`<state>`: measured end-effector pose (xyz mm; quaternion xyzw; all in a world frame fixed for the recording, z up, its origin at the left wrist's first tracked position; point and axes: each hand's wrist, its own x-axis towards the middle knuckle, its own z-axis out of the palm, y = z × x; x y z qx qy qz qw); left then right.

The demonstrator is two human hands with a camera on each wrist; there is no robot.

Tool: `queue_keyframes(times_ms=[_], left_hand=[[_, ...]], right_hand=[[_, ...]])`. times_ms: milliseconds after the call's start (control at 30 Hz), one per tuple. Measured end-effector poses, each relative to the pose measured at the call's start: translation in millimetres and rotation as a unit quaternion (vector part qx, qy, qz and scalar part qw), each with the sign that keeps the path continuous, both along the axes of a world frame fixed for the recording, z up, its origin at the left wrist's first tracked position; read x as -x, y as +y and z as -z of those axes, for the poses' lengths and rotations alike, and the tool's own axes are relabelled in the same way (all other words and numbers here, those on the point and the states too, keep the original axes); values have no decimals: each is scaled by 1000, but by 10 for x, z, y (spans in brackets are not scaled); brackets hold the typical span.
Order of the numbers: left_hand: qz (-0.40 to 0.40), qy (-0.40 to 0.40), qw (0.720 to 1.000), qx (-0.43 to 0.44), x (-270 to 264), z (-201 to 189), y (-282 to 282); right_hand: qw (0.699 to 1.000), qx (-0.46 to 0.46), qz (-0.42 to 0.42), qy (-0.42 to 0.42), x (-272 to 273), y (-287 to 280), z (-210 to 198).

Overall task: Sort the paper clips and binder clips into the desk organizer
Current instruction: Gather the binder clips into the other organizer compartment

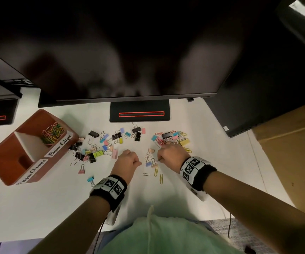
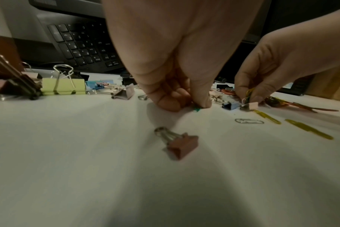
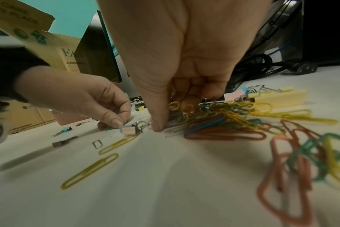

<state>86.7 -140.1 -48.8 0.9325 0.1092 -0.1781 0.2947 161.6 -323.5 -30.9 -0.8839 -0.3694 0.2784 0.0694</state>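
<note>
The brown desk organizer (image 1: 5,154) stands at the left, labelled "Paper Clips" and "Paper Clamps"; coloured paper clips (image 1: 52,132) lie in its rear compartment. Binder clips (image 1: 96,153) and more paper clips (image 3: 223,122) are strewn over the white desk. My left hand (image 1: 138,163) is curled at the desk's middle, its thumb and finger pinching a small green paper clip (image 2: 196,109) against the surface. My right hand (image 1: 160,158) is just to its right, fingers curled round a small bunch of paper clips (image 2: 249,93), with the thumb (image 3: 158,126) pressing at the pile's edge.
A monitor stand (image 1: 139,112) and a dark screen (image 1: 129,52) are behind the clips. A keyboard (image 2: 83,44) lies beyond them. A cardboard box (image 1: 294,143) is at the right. Two yellow paper clips (image 1: 158,175) and a silver one (image 1: 146,174) lie near my wrists.
</note>
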Motion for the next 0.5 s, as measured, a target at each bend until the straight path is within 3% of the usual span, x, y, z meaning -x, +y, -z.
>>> queue_keyframes(times_ms=[100, 300, 500], left_hand=[[33, -2, 999, -13, 25, 1, -25], [141, -9, 989, 53, 140, -110, -93], [134, -18, 991, 12, 171, -17, -161]], right_hand=[[1000, -9, -16, -7, 0, -26, -3], [993, -110, -21, 41, 87, -236, -52], [991, -81, -78, 75, 321, -257, -12]])
